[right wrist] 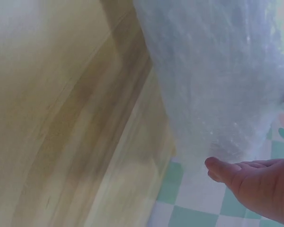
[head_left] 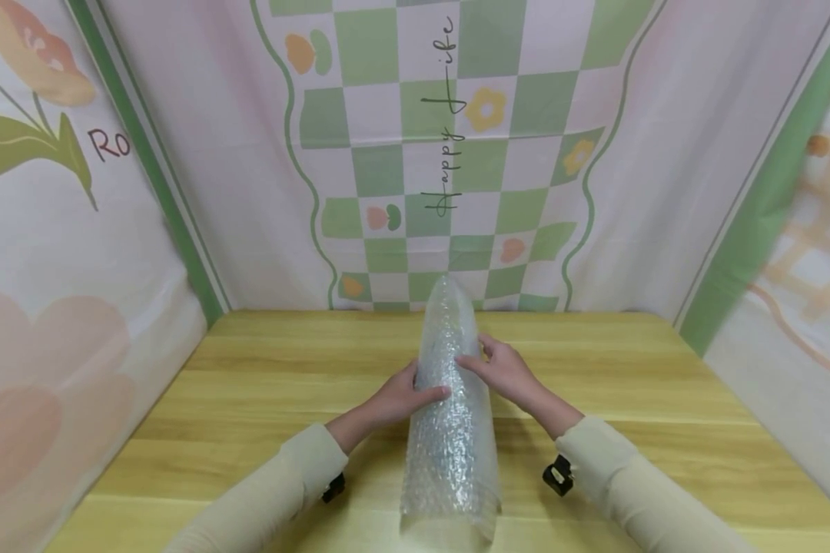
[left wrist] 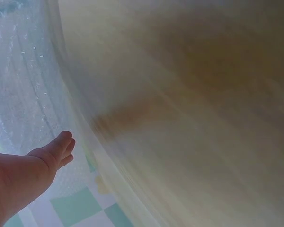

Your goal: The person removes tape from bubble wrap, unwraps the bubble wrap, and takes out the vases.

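Note:
A long roll of clear bubble wrap [head_left: 453, 438] is held above the wooden table [head_left: 263, 369], its far end pointing at the back wall. My left hand [head_left: 404, 395] grips it from the left, thumb lying across the top and the other fingers mostly hidden at its side. Slightly farther up, my right hand [head_left: 501, 369] holds the opposite side, thumb on top. In the left wrist view the bubble wrap [left wrist: 23, 85] fills the upper left, by the left hand [left wrist: 23, 175]. The right wrist view shows the bubble wrap [right wrist: 213, 80] against the right hand's fingers [right wrist: 220, 168].
Behind the table's far edge hangs a green-and-white checked cloth [head_left: 429, 177]. Printed cloths hang at the left [head_left: 55, 307] and right [head_left: 802, 269] too. A small black device [head_left: 559, 476] sits below the right cuff, and another black device [head_left: 333, 488] below the left.

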A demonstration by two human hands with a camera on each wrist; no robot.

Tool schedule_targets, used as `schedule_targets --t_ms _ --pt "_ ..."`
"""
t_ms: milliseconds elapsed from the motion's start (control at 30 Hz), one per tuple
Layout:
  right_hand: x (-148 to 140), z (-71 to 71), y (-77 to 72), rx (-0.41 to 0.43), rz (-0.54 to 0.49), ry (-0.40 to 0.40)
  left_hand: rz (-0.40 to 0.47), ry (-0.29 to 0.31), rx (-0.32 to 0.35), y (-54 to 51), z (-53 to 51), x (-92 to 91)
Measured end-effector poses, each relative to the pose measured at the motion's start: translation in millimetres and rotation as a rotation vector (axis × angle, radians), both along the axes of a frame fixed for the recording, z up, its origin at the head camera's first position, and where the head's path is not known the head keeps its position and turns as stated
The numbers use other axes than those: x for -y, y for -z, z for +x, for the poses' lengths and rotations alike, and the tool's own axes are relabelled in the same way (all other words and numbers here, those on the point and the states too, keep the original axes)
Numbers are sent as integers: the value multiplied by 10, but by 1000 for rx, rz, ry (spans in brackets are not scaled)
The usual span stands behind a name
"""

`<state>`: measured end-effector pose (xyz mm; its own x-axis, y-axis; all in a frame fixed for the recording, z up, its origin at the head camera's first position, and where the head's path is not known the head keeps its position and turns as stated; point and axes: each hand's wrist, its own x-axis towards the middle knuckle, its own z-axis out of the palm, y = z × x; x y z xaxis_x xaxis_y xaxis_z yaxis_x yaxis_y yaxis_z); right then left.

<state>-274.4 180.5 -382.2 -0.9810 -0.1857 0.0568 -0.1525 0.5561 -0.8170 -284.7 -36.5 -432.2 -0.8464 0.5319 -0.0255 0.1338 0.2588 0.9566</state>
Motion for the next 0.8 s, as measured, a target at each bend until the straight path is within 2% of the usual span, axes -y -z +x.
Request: schedule_targets --t_ms 200,333,467,633,800 --pt "-18 -38 48 1 -51 -34 16 17 3 -8 7 3" --pt "-58 -68 59 -2 -44 -73 28 25 12 -7 4 7" --pt "-89 -102 41 11 -23 -107 37 24 15 -6 5 11" --pt "-100 -123 -1 58 -26 -107 45 31 15 -8 6 10" --pt "-103 -129 -31 62 -33 -121 42 30 20 -21 14 12"
